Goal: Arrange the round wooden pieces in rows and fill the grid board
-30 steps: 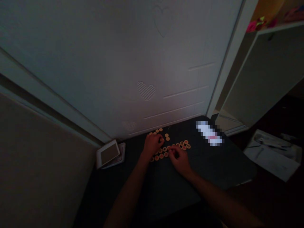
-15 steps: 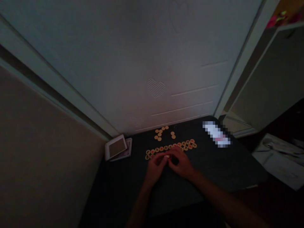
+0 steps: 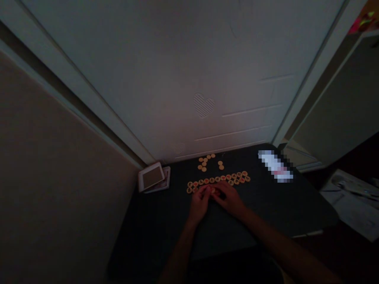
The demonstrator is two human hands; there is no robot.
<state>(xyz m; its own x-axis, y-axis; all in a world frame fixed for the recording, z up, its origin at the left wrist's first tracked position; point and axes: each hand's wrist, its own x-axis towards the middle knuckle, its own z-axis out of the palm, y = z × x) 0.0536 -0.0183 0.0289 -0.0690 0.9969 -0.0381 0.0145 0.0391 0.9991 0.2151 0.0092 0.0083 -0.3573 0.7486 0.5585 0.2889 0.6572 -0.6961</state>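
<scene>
Two rows of round wooden Chinese chess pieces [image 3: 201,182] with red and black characters lie across the dark table. My left hand [image 3: 199,204] is at the near row, thumb and fingers pinched together. Just right of it, my right hand [image 3: 230,198] curls over the middle of the near row and hides several pieces. Between the fingertips of both hands is one chess piece [image 3: 212,190], its pale face partly covered. Beyond the rows, loose pieces [image 3: 204,163] lie with plain sides up, and two more plain pieces [image 3: 220,165] lie to their right.
At the table's back left, a white-framed box or lid [image 3: 151,178] rests on another flat case. A blurred-out white object [image 3: 275,165] lies at the right. A white door panel with heart patterns [image 3: 204,105] rises behind the table [image 3: 154,225]. Papers [image 3: 352,201] lie beyond its right side.
The view has shifted slightly, so the table things sit farther right. Between my fingertips, the piece now shows more of its face. Both hands stay close together at the near row.
</scene>
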